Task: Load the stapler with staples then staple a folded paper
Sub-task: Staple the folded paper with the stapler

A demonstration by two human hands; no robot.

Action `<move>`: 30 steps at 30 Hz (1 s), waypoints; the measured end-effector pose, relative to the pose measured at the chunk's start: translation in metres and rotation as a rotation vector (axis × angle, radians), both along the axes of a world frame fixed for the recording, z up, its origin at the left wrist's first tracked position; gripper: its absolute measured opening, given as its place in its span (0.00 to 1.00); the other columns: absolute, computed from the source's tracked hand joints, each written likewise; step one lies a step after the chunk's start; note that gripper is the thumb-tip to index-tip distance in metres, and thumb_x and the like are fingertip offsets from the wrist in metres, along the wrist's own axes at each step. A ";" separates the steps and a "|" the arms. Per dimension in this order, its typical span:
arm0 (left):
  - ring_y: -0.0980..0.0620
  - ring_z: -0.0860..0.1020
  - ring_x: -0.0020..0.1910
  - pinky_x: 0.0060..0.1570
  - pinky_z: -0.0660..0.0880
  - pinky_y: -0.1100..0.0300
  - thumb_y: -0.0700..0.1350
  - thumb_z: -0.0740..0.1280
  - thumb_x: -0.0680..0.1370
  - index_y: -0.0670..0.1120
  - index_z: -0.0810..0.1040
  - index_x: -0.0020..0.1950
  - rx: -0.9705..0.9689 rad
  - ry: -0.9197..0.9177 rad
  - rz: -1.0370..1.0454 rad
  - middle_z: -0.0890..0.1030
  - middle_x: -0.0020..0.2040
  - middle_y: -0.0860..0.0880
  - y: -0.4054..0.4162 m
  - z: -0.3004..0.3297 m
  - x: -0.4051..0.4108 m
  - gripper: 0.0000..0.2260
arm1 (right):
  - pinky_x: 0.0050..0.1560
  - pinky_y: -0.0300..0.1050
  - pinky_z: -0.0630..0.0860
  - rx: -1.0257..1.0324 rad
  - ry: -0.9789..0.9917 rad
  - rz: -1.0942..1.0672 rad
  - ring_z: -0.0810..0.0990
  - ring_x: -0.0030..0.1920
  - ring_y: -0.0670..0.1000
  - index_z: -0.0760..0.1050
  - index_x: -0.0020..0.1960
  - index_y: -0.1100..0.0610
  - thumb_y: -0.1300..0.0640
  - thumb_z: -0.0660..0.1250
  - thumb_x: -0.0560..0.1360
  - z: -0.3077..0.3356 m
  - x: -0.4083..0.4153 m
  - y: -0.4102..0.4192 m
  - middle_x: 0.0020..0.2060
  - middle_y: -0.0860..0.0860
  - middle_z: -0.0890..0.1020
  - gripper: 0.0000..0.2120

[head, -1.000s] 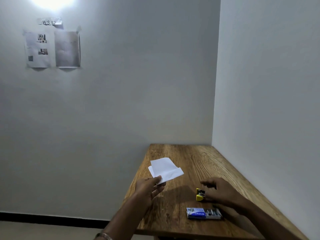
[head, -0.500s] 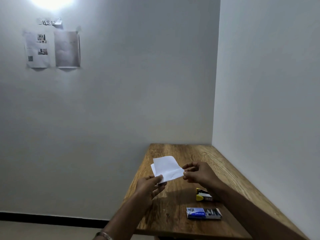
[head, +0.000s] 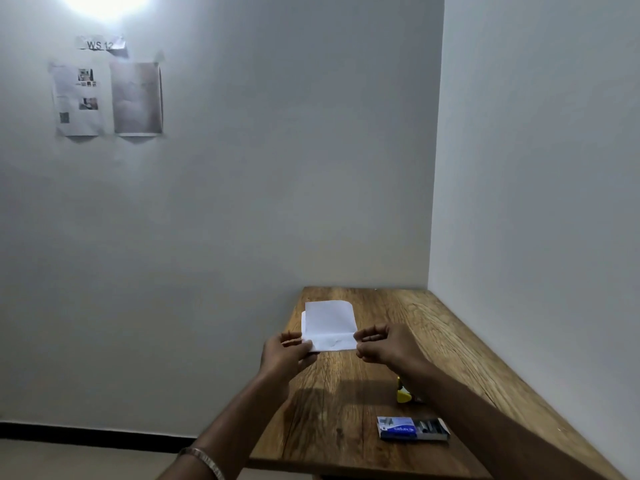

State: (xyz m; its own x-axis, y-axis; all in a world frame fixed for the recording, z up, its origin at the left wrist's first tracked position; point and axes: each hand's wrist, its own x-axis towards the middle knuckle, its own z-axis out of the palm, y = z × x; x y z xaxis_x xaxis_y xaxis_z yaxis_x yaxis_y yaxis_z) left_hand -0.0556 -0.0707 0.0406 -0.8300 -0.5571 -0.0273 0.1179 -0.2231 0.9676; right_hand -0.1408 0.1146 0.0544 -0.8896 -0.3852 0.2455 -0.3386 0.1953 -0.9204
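A folded white paper (head: 329, 323) is held above the wooden table (head: 446, 344), its fold along the bottom edge. My left hand (head: 285, 355) pinches its lower left corner and my right hand (head: 388, 344) pinches its lower right corner. The yellow stapler (head: 403, 394) lies on the table under my right forearm, mostly hidden. A blue box of staples (head: 412, 428) lies open near the front edge, with staples showing at its right end.
The table stands in a corner, with white walls behind it and to its right. Printed sheets (head: 107, 98) are taped on the back wall at upper left. The floor lies to the left of the table.
My right hand left the stapler on the table, rose to the paper and took its right corner. The paper turned to hang square between both hands.
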 end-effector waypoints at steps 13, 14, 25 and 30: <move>0.49 0.83 0.45 0.46 0.82 0.57 0.37 0.72 0.75 0.39 0.82 0.54 -0.509 -0.022 0.164 0.84 0.48 0.44 -0.027 -0.002 -0.031 0.09 | 0.45 0.42 0.84 0.073 0.060 -0.037 0.86 0.44 0.53 0.82 0.50 0.61 0.67 0.72 0.73 0.000 -0.029 -0.027 0.43 0.56 0.85 0.07; 0.49 0.83 0.45 0.46 0.82 0.58 0.37 0.72 0.75 0.39 0.83 0.54 -0.532 -0.041 0.161 0.84 0.48 0.44 -0.029 -0.006 -0.033 0.09 | 0.45 0.42 0.84 0.092 0.065 -0.040 0.86 0.44 0.52 0.82 0.51 0.62 0.67 0.72 0.73 -0.003 -0.031 -0.029 0.44 0.56 0.85 0.07; 0.59 0.81 0.45 0.42 0.75 0.71 0.42 0.74 0.74 0.44 0.86 0.52 -0.920 -0.202 0.134 0.85 0.49 0.50 -0.044 -0.037 -0.046 0.08 | 0.41 0.35 0.79 0.410 0.227 -0.080 0.83 0.46 0.44 0.83 0.50 0.58 0.64 0.72 0.73 -0.033 -0.044 -0.041 0.50 0.52 0.85 0.06; 0.56 0.80 0.49 0.49 0.73 0.65 0.43 0.74 0.74 0.45 0.85 0.54 -1.055 -0.223 0.139 0.85 0.53 0.49 -0.049 -0.045 -0.055 0.09 | 0.52 0.38 0.80 0.530 0.355 -0.068 0.82 0.50 0.45 0.85 0.52 0.57 0.63 0.72 0.74 -0.037 -0.049 -0.047 0.52 0.52 0.85 0.08</move>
